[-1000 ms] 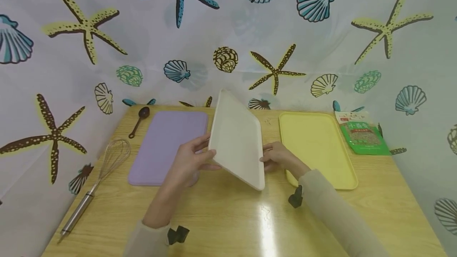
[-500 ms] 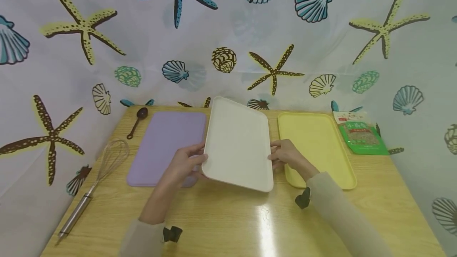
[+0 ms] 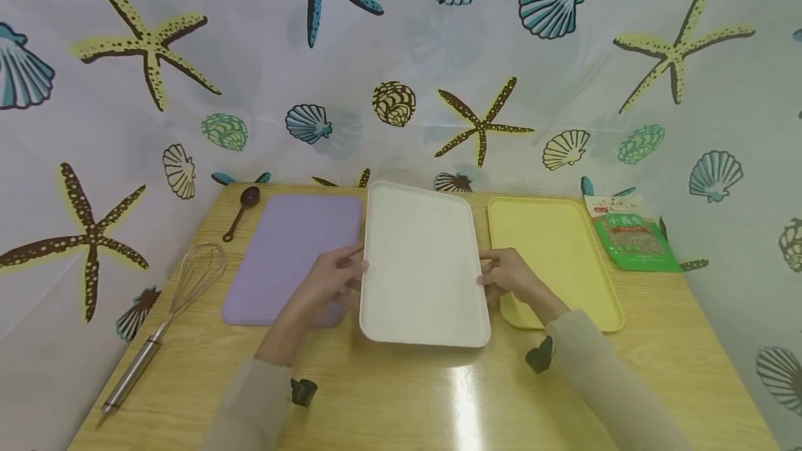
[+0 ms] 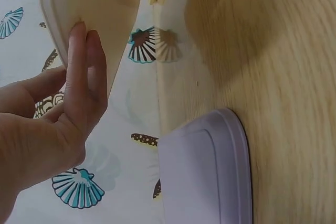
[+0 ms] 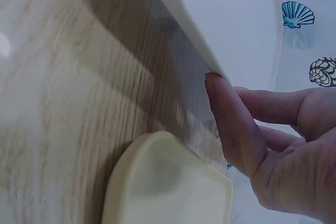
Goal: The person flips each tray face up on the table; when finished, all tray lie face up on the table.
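Head view: your left hand [image 3: 328, 278] and right hand [image 3: 509, 273] hold white tray [image 3: 426, 270] above table [image 3: 376, 402], between purple tray [image 3: 294, 256] and yellow tray [image 3: 554, 249]; fingers clamped on its opposite long sides, apparently for even balance.

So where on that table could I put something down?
The table is bare up front between the left sleeve and right sleeve; also right of the yellow tray, in front of the green packet. It's crowded farther back, where fingers hold the white tray between purple tray and yellow.
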The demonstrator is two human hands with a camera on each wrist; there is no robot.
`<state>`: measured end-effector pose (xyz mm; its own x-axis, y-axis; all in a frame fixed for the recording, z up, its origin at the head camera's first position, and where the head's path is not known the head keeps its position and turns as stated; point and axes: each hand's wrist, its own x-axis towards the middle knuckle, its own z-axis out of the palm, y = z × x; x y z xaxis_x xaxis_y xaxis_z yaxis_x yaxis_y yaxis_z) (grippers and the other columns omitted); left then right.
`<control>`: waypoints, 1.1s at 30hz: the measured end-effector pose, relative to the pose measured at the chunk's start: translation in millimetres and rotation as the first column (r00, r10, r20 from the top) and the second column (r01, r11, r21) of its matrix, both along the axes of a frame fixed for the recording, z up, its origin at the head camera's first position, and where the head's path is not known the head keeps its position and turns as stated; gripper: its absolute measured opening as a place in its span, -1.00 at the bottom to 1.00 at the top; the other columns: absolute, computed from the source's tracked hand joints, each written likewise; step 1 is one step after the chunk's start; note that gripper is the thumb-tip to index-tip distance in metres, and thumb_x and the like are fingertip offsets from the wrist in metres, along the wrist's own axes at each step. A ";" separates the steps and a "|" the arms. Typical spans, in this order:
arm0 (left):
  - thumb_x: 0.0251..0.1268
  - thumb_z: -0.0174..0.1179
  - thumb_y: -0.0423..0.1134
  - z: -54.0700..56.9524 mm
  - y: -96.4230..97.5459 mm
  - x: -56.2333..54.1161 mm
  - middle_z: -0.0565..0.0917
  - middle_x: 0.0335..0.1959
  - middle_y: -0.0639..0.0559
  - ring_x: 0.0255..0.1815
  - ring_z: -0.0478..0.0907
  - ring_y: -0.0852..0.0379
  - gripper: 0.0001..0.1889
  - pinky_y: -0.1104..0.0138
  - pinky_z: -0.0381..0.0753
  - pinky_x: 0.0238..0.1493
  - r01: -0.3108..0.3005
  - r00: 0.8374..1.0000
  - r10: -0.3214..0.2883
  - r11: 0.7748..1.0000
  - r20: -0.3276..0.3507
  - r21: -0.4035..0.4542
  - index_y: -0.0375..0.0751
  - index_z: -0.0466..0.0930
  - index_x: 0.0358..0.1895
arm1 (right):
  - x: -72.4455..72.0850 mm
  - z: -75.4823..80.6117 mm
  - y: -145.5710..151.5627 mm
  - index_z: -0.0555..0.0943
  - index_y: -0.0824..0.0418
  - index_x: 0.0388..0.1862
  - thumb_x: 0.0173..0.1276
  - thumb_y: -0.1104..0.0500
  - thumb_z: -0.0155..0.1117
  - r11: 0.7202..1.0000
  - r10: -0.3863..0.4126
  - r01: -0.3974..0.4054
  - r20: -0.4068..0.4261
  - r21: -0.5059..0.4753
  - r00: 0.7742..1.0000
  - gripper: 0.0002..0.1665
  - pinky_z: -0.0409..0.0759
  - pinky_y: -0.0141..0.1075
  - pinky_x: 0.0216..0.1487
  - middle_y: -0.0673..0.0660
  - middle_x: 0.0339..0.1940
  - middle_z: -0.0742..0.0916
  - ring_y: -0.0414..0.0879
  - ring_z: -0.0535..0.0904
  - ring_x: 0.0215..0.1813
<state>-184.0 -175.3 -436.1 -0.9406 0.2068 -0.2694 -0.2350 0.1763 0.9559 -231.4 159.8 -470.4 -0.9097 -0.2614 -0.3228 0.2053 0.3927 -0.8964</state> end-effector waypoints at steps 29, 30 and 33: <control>0.26 0.12 -0.54 -21.7 16.1 -53.4 0.58 0.02 -0.43 -0.32 0.69 -0.06 -0.44 0.11 0.73 -0.32 -0.028 0.998 0.045 0.953 0.047 -0.301 -0.48 0.27 0.36 | -29.9 -11.2 -3.0 0.33 0.57 0.29 0.17 0.55 0.17 0.987 -0.004 0.016 -0.077 0.157 0.997 -0.34 0.71 -0.24 -0.48 0.45 -0.17 0.69 0.09 0.72 -0.39; 0.26 0.12 -0.54 -22.0 16.5 -54.0 0.58 0.02 -0.43 -0.33 0.69 -0.06 -0.44 0.11 0.73 -0.33 -0.031 0.998 0.048 0.951 0.046 -0.307 -0.47 0.28 0.35 | -30.9 -11.5 -3.1 0.32 0.57 0.30 0.17 0.54 0.18 0.987 -0.013 0.024 -0.074 0.158 0.997 -0.34 0.71 -0.24 -0.47 0.44 -0.16 0.68 0.09 0.72 -0.39; 0.24 0.13 -0.55 -24.2 17.8 -57.3 0.59 0.01 -0.43 -0.35 0.68 -0.07 -0.46 0.12 0.73 -0.37 -0.044 0.998 0.060 0.943 0.037 -0.328 -0.47 0.32 0.33 | -33.3 -11.8 -3.0 0.31 0.57 0.31 0.19 0.54 0.18 0.988 -0.031 0.040 -0.065 0.147 0.997 -0.34 0.71 -0.23 -0.47 0.45 -0.14 0.67 0.10 0.72 -0.37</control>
